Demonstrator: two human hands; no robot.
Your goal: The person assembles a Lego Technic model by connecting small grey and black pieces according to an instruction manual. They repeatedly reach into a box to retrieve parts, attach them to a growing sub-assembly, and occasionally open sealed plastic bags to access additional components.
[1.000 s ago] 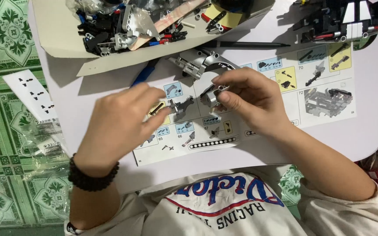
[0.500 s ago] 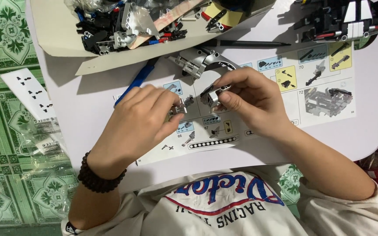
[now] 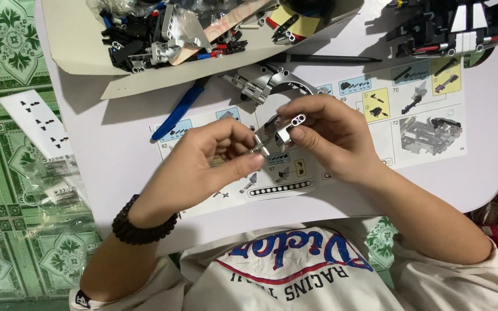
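Both the left hand and right hand pinch one small grey brick part above the instruction sheet. A steady grip near the joint, pressed straight, would likely seat it best.

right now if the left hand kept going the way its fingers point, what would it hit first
Probably the small grey part pinched between both hands, then the right hand; the left hand points up-right, though depth is unclear.

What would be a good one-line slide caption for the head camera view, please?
Both hands, left hand and right hand, pinch a small grey building-brick piece above an open instruction booklet on a white table.
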